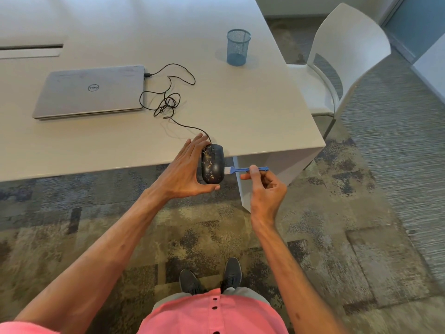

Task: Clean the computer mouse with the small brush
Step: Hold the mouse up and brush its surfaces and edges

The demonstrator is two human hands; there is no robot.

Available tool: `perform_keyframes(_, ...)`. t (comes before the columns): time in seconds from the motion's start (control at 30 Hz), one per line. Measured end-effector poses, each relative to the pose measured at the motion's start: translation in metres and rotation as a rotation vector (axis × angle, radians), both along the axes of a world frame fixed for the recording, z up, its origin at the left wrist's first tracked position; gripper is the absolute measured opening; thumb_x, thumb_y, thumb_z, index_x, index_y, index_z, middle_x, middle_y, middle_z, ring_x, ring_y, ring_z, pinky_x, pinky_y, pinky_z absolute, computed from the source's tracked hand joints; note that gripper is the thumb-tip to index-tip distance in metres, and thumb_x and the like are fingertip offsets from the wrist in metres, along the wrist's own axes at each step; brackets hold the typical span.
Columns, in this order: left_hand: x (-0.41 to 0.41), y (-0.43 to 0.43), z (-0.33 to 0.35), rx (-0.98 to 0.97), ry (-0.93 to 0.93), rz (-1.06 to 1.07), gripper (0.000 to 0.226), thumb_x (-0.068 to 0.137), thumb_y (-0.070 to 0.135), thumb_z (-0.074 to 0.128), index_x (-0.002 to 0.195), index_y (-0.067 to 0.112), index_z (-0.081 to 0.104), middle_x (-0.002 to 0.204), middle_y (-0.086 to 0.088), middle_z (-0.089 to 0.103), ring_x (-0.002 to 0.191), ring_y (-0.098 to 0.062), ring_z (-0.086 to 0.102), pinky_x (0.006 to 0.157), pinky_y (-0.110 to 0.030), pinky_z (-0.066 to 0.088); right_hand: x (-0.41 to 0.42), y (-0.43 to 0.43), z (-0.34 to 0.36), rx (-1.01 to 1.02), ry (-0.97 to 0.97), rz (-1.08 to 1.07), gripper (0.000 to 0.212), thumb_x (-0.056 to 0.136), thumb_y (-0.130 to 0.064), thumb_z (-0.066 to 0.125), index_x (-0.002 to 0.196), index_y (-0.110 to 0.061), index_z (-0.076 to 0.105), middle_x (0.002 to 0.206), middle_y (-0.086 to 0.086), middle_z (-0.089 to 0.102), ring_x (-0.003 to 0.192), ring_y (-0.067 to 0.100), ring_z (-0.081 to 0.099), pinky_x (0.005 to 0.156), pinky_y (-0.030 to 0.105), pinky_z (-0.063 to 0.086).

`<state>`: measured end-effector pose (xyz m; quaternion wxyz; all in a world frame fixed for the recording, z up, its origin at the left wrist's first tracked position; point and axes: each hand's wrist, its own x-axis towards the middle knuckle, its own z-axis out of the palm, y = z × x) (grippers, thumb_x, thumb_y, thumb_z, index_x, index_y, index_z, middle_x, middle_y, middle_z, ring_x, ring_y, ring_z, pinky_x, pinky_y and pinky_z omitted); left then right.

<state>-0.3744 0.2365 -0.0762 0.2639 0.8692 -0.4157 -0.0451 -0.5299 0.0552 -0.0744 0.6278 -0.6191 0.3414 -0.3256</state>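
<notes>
A black computer mouse (212,164), speckled with tan crumbs, is held off the front edge of the white table (240,104). My left hand (185,172) grips it from the left side, thumb under its near end. My right hand (265,189) pinches a small blue brush (243,169) by its handle. The brush's white bristles touch the mouse's right side. The mouse's black cable (168,102) runs in loose loops back to a closed silver laptop (90,91).
A blue mesh pen cup (238,47) stands near the table's right edge. A white chair (337,61) sits beside the table's right corner. Patterned carpet lies below, with my shoes (212,276) on it.
</notes>
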Motion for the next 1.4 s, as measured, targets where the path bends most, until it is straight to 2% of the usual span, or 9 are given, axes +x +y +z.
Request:
perform_keyframes(0.1, -0.001, -0.001, 0.001, 0.009, 0.000, -0.005, 0.139, 0.078, 0.084, 0.087, 0.177, 0.011, 0.022, 0.189, -0.011, 0.019, 0.178, -0.016, 0.004, 0.145, -0.039, -0.002, 0.006, 0.009, 0.007, 0.002, -0.048, 0.076, 0.020, 0.102, -0.039, 0.076, 0.085, -0.035, 0.086, 0.078, 0.000, 0.082, 0.072, 0.037, 0.068, 0.072, 0.021, 0.054)
perform_keyframes(0.23, -0.002, 0.000, 0.001, 0.005, -0.005, -0.001, 0.139, 0.078, 0.085, 0.085, 0.178, 0.010, 0.022, 0.189, -0.011, 0.019, 0.178, -0.016, 0.004, 0.142, -0.030, -0.007, 0.006, 0.017, 0.005, -0.034, -0.034, 0.137, 0.024, 0.105, -0.034, 0.076, 0.083, -0.033, 0.085, 0.076, 0.015, 0.077, 0.060, 0.019, 0.056, 0.060, 0.018, 0.046)
perform_keyframes(0.43, -0.006, 0.004, 0.000, -0.004, 0.010, 0.013, 0.138, 0.078, 0.084, 0.086, 0.177, 0.010, 0.024, 0.189, -0.010, 0.020, 0.178, -0.015, 0.005, 0.144, -0.033, -0.003, -0.002, 0.006, -0.007, -0.016, 0.011, 0.076, 0.026, 0.105, -0.026, 0.076, 0.080, -0.033, 0.082, 0.078, 0.019, 0.078, 0.066, 0.039, 0.062, 0.063, 0.018, 0.049)
perform_keyframes(0.63, -0.007, 0.003, -0.001, -0.019, -0.011, 0.013, 0.138, 0.079, 0.083, 0.087, 0.178, 0.012, 0.022, 0.189, -0.009, 0.019, 0.175, -0.003, -0.003, 0.142, -0.029, -0.006, -0.009, -0.001, -0.012, 0.050, 0.024, -0.025, 0.022, 0.104, -0.030, 0.077, 0.084, -0.024, 0.083, 0.078, 0.007, 0.081, 0.065, 0.026, 0.053, 0.060, 0.028, 0.044)
perform_keyframes(0.73, -0.007, -0.001, 0.000, -0.012, -0.006, 0.015, 0.137, 0.080, 0.083, 0.088, 0.177, 0.011, 0.023, 0.189, -0.010, 0.019, 0.178, -0.013, 0.003, 0.143, -0.031, -0.005, -0.010, 0.007, -0.005, 0.035, -0.054, 0.045, 0.022, 0.103, -0.037, 0.076, 0.087, -0.025, 0.085, 0.079, 0.010, 0.080, 0.059, 0.026, 0.044, 0.054, 0.032, 0.037)
perform_keyframes(0.97, -0.009, -0.002, -0.001, -0.008, 0.008, 0.022, 0.138, 0.079, 0.087, 0.083, 0.177, 0.011, 0.024, 0.189, -0.010, 0.019, 0.178, -0.016, 0.004, 0.142, -0.029, -0.008, -0.016, 0.017, -0.013, -0.054, -0.011, 0.131, 0.020, 0.106, -0.029, 0.075, 0.087, -0.031, 0.083, 0.074, 0.010, 0.073, 0.060, 0.005, 0.047, 0.057, 0.020, 0.040)
perform_keyframes(1.07, -0.009, -0.001, -0.002, -0.005, 0.021, 0.035, 0.138, 0.079, 0.085, 0.087, 0.176, 0.010, 0.025, 0.188, -0.010, 0.021, 0.178, -0.016, 0.005, 0.142, -0.030, -0.007, -0.018, 0.012, -0.020, -0.057, 0.051, 0.074, 0.021, 0.106, -0.027, 0.074, 0.086, -0.027, 0.081, 0.071, 0.011, 0.066, 0.062, 0.010, 0.048, 0.058, 0.025, 0.041)
perform_keyframes(1.23, -0.009, -0.001, 0.000, -0.016, 0.020, 0.032, 0.138, 0.079, 0.085, 0.087, 0.176, 0.011, 0.024, 0.188, -0.011, 0.021, 0.178, -0.018, 0.006, 0.142, -0.031, -0.008, -0.021, 0.006, -0.018, -0.065, 0.026, 0.036, 0.021, 0.106, -0.027, 0.074, 0.090, -0.017, 0.082, 0.081, 0.025, 0.071, 0.066, 0.015, 0.049, 0.061, 0.019, 0.043)
perform_keyframes(1.4, -0.011, -0.004, 0.004, -0.021, 0.022, 0.032, 0.135, 0.080, 0.080, 0.090, 0.176, 0.010, 0.026, 0.188, -0.012, 0.022, 0.178, -0.019, 0.006, 0.143, -0.033, -0.006, -0.017, 0.012, -0.009, -0.077, -0.048, 0.094, 0.016, 0.105, -0.030, 0.076, 0.095, -0.022, 0.086, 0.071, 0.001, 0.070, 0.060, 0.004, 0.046, 0.057, 0.015, 0.038)
